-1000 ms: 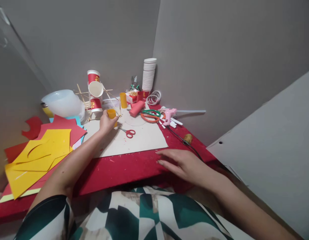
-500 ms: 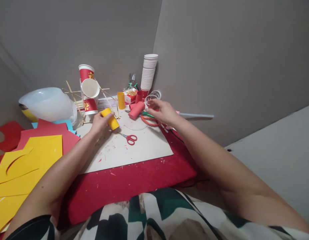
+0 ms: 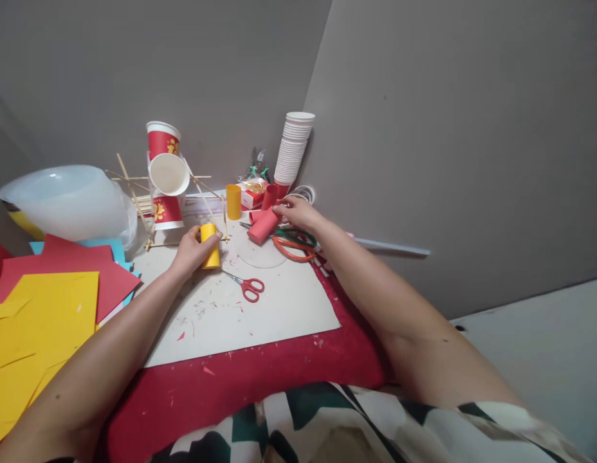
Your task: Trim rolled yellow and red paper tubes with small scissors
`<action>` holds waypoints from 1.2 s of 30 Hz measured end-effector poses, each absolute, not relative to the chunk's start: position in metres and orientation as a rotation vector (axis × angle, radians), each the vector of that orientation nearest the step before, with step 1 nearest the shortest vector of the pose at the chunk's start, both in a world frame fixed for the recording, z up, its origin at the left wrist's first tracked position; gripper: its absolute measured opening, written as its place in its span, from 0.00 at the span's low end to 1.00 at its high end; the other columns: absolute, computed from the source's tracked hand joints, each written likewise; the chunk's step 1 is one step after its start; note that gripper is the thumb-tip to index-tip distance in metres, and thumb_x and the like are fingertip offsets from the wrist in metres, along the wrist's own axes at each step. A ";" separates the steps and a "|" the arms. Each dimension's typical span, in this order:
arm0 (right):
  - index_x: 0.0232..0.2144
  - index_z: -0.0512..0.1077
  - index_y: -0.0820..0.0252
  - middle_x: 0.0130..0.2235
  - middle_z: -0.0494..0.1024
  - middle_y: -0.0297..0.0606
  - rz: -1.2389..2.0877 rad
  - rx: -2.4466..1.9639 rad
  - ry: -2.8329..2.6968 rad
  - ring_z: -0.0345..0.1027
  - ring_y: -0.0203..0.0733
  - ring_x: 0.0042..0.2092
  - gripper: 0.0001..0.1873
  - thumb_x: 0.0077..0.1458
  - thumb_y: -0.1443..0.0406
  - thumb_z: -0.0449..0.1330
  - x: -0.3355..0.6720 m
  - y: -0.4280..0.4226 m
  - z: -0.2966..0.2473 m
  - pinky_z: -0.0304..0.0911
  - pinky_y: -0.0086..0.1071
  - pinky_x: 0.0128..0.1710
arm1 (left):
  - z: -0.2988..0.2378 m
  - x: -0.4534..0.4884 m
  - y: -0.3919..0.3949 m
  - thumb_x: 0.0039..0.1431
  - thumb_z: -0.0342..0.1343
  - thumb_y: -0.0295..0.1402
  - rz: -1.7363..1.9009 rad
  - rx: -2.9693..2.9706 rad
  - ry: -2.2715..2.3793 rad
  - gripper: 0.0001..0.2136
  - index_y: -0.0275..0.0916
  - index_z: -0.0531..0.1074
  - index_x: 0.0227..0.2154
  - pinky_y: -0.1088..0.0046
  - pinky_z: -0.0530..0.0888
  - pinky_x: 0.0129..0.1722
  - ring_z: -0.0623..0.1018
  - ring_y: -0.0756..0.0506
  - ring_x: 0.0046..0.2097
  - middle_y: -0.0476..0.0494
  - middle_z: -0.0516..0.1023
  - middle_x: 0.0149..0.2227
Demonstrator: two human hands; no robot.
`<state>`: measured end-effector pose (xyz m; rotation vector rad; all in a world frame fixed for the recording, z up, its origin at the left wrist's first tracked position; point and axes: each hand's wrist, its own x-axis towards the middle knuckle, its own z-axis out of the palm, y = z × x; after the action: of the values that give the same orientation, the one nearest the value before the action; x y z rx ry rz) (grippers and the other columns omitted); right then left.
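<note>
My left hand is closed around a yellow paper tube, which stands nearly upright on the white board. A red paper tube lies slanted on the board, and my right hand pinches its upper end. More red tubes are bunched behind it, partly hidden. Another yellow tube stands farther back. Red-handled scissors lie in front of my left hand. Larger scissors with orange and green handles lie below my right hand.
A stick frame holds red-and-white paper cups at the back left. Stacked cups lean near the corner of the grey walls. Yellow sheets, red sheets and a white plastic bag lie left.
My right hand has moved down and left from above the big scissors onto the red tube's end. The yellow tube in my left hand has turned from slanted to nearly upright.
</note>
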<state>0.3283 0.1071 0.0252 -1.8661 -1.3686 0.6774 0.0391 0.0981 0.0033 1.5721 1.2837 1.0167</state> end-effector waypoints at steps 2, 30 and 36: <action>0.54 0.69 0.62 0.52 0.73 0.43 0.774 -1.844 -1.313 0.72 0.45 0.48 0.19 0.64 0.59 0.59 0.327 0.110 0.022 0.71 0.44 0.46 | 0.004 0.040 0.097 0.44 0.65 0.48 0.989 1.642 1.330 0.22 0.37 0.72 0.37 0.70 0.71 0.31 0.74 0.45 0.31 0.45 0.76 0.30; 0.42 0.76 0.60 0.35 0.80 0.36 1.157 -1.236 -1.351 0.72 0.36 0.33 0.20 0.43 0.71 0.68 0.250 0.048 0.055 0.70 0.29 0.29 | 0.039 0.024 0.095 0.53 0.58 0.49 1.045 2.018 1.533 0.28 0.35 0.69 0.52 0.64 0.72 0.42 0.78 0.39 0.40 0.39 0.78 0.37; 0.40 0.75 0.60 0.34 0.79 0.36 1.247 -1.282 -1.277 0.72 0.36 0.34 0.17 0.44 0.72 0.68 0.245 0.085 0.034 0.71 0.29 0.31 | 0.023 0.023 0.098 0.45 0.64 0.53 0.676 2.072 1.619 0.32 0.38 0.71 0.50 0.64 0.71 0.41 0.78 0.34 0.40 0.40 0.78 0.32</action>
<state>0.2451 0.0850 0.0341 -1.2819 -1.2770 1.2466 0.0229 0.0983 0.0230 2.0721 1.6191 0.6763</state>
